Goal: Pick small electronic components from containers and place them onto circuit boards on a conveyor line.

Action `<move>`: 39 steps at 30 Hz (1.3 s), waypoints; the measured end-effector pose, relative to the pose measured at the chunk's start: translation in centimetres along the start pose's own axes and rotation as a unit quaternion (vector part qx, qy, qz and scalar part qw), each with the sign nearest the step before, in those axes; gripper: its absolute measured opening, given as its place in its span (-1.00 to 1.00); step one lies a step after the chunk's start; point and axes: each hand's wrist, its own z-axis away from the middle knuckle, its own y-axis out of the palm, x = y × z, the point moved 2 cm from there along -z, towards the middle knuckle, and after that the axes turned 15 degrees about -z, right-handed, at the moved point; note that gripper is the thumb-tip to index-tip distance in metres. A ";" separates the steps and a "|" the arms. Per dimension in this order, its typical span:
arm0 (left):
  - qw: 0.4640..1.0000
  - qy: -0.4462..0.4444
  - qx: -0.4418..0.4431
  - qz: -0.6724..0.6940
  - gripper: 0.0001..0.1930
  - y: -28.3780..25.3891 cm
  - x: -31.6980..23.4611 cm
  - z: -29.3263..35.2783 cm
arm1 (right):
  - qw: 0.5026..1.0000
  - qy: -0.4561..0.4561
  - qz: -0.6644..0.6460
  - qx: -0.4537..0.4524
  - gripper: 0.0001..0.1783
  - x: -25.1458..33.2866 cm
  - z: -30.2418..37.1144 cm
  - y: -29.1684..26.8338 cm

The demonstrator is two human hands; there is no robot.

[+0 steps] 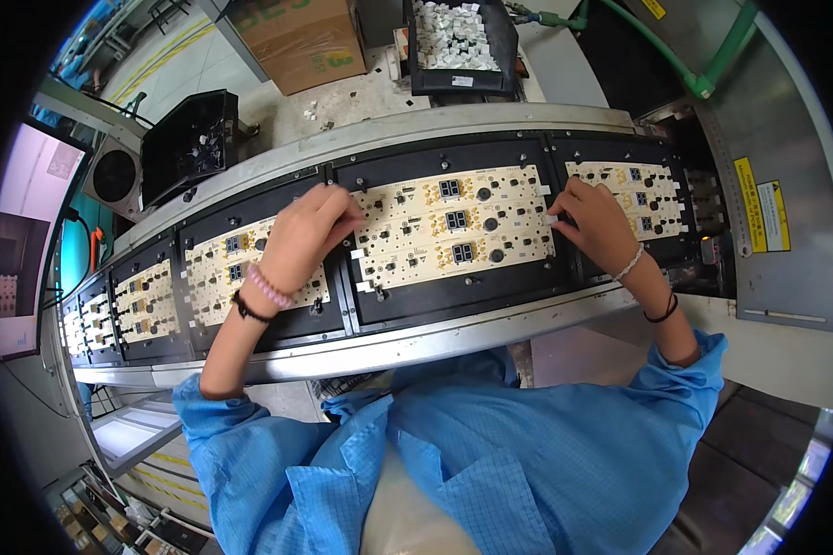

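A cream circuit board (435, 222) with black two-digit displays lies in a black carrier frame (416, 301) before me. My left hand (307, 231) is at its left edge, fingers bent and pinched together; whatever they hold, if anything, is hidden. Small white connectors (363, 287) sit along that edge below the fingertips. At the board's right edge, my right hand (594, 220) has thumb and fingers closed on a small white connector (551, 220). Another white connector (544, 191) sits just above it. My left forearm partly covers a second board (208, 287).
More boards in frames line the conveyor to the left, and one board (659, 176) lies to the right. Beyond the rail (491, 116) stand a black bin (458, 81) of white parts, a cardboard box (296, 42) and a black tray (180, 139). A monitor (32, 240) stands far left.
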 end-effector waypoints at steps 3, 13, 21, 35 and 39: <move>0.998 -0.039 0.009 0.050 -0.84 -1.3 -1.1 2.7 | 0.999 0.021 -0.014 0.022 -0.83 -0.3 -0.2 0.1; 0.978 -0.148 -0.027 0.147 -0.87 -3.0 -2.0 13.9 | 0.993 0.032 -0.115 0.017 -0.80 -0.7 -1.0 -0.1; 0.961 -0.208 -0.107 0.145 -0.87 -1.2 -3.1 17.2 | 1.000 -0.005 0.006 -0.019 -0.88 -0.3 -13.6 -2.9; 0.955 -0.210 -0.134 0.163 -0.77 -2.9 -2.9 17.4 | 0.997 0.030 0.073 0.018 -0.79 -6.9 -28.7 1.7; 0.931 -0.209 -0.002 0.300 -0.84 -2.7 -4.6 13.1 | 0.993 -0.067 0.048 -0.080 -0.79 -6.1 -27.1 1.2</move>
